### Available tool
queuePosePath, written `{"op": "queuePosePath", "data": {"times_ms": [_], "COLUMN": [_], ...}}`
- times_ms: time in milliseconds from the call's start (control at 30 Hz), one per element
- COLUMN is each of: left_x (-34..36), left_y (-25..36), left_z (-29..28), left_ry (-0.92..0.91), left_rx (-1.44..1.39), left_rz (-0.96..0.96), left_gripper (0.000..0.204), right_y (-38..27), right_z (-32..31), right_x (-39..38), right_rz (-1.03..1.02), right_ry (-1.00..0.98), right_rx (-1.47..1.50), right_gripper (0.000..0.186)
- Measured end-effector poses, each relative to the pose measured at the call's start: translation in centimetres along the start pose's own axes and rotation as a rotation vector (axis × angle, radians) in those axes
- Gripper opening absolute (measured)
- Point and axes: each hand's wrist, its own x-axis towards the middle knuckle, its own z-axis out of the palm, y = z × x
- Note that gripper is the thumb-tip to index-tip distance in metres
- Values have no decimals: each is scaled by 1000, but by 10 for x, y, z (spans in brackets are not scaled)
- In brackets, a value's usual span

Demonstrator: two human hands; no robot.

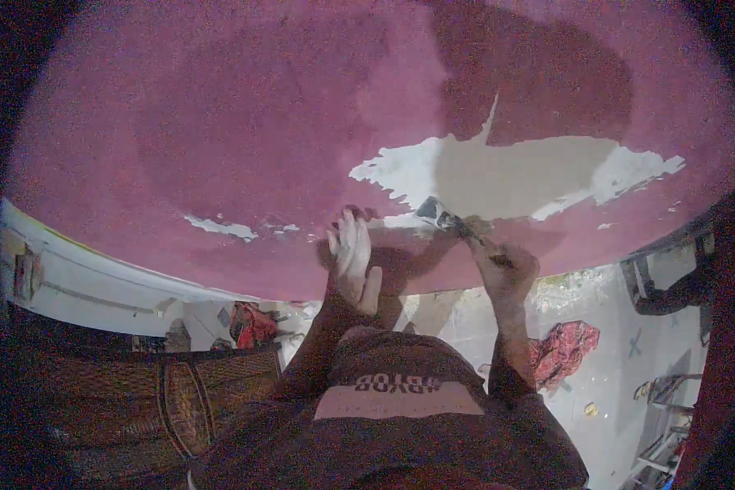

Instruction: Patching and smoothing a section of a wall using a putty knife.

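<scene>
In front of me is a pink painted wall [261,122] with a pale bare patch [498,175] where the paint is gone, its edges ragged. My right hand [505,265] grips the handle of a scraper [438,215]; the scraper's flat blade lies at the lower left edge of that patch. To the left of the blade, my left hand [353,255] is raised to the pink paint with its fingers stretched out and nothing held. Whether the palm presses on the wall is hard to tell. A thin crack of bare surface runs up from the patch.
A dark woven piece of furniture [122,400] stands at lower left, near a red cloth [253,325]. On the pale floor at right lie a red patterned cloth [567,351] and a small yellowish round thing [590,409]. A ladder-like metal frame [665,441] is at far right.
</scene>
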Motion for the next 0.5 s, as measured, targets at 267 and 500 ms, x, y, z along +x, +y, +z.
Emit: {"op": "queuePosePath", "data": {"times_ms": [267,500], "left_x": [-4,-14], "left_y": [-6,-10], "left_z": [-5,4], "left_ry": [-46,-26], "left_rx": [136,237], "left_rz": [-81,-1], "left_gripper": [62,59], "right_y": [-7,-2], "right_z": [-7,-17], "right_x": [8,2], "right_rz": [86,16], "right_ry": [-21,67], "right_rx": [-78,121], "right_gripper": [18,19]}}
